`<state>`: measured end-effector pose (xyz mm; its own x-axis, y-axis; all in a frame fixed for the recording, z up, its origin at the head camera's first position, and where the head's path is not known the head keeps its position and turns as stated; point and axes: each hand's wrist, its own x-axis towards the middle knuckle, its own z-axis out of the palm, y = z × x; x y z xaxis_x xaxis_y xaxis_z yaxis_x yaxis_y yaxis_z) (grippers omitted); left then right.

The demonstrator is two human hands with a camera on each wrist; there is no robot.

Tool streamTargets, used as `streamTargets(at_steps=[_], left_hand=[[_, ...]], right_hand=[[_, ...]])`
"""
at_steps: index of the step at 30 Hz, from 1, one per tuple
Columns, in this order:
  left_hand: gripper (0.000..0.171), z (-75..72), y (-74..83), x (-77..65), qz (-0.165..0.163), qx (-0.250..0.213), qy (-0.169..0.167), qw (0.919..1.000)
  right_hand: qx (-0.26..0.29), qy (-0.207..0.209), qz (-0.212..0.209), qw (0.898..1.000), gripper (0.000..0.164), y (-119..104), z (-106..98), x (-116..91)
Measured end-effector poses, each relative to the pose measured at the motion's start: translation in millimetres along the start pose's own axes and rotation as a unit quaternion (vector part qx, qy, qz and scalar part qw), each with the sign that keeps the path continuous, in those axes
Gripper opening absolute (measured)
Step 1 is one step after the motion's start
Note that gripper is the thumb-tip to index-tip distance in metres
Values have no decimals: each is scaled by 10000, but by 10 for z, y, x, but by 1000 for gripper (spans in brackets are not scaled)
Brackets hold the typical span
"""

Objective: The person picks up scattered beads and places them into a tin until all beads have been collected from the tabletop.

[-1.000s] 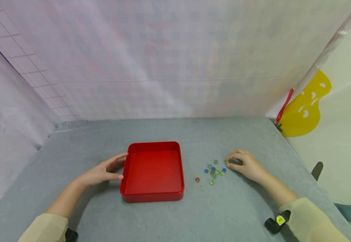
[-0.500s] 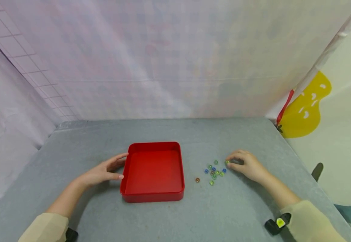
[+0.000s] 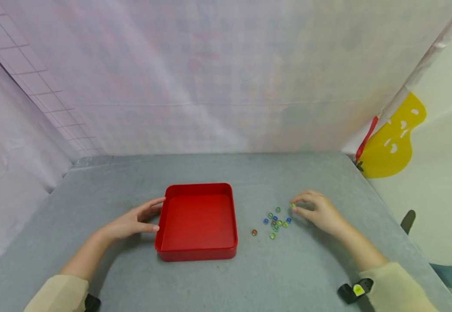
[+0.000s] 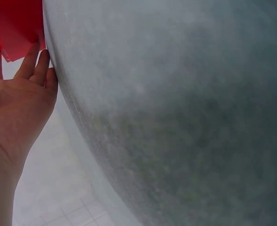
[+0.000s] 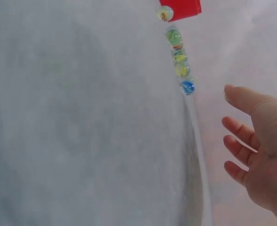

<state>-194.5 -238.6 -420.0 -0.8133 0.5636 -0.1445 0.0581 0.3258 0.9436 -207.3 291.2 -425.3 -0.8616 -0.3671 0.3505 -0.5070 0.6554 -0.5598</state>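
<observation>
A square red tray point(image 3: 198, 223) stands on the grey cloth. My left hand point(image 3: 130, 223) lies at its left wall, with fingertips and thumb against the side. In the left wrist view those fingers point(image 4: 30, 66) reach fairly straight to the red wall point(image 4: 20, 28). To the right, my right hand point(image 3: 319, 212) pinches a yellow-green marble point(image 3: 293, 205) between thumb and finger, a little above the cloth. Left of it lies a loose group of green, blue and brown marbles point(image 3: 279, 222). The right wrist view shows the thumb point(image 5: 244, 99), but the pinched marble is hidden there.
One brown marble point(image 3: 254, 232) sits apart, between the tray and the group. The grey table cloth point(image 3: 152, 277) runs back to a pale curtain point(image 3: 226, 78). More curtain point(image 3: 444, 195) hangs along the right side, with a yellow print.
My right hand has risen slightly from the cloth with the yellow-green marble between its fingertips. The left hand, the tray and the other marbles have stayed put.
</observation>
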Motion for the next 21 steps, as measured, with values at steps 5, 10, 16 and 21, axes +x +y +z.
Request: streamTargets(at_steps=[5, 10, 16, 21], left_hand=[[76, 5, 11, -10, 4, -49, -19, 10000], [76, 10, 26, -18, -32, -70, -26, 10000], [77, 14, 37, -28, -67, -43, -28, 10000], [77, 13, 33, -25, -70, -11, -10, 10000]], right_hand=[[137, 0, 144, 9998, 19, -50, -10, -9], [174, 90, 70, 9998, 19, -98, -7, -3], [194, 145, 34, 9997, 19, -144, 15, 21], [257, 161, 104, 9995, 20, -182, 38, 44]])
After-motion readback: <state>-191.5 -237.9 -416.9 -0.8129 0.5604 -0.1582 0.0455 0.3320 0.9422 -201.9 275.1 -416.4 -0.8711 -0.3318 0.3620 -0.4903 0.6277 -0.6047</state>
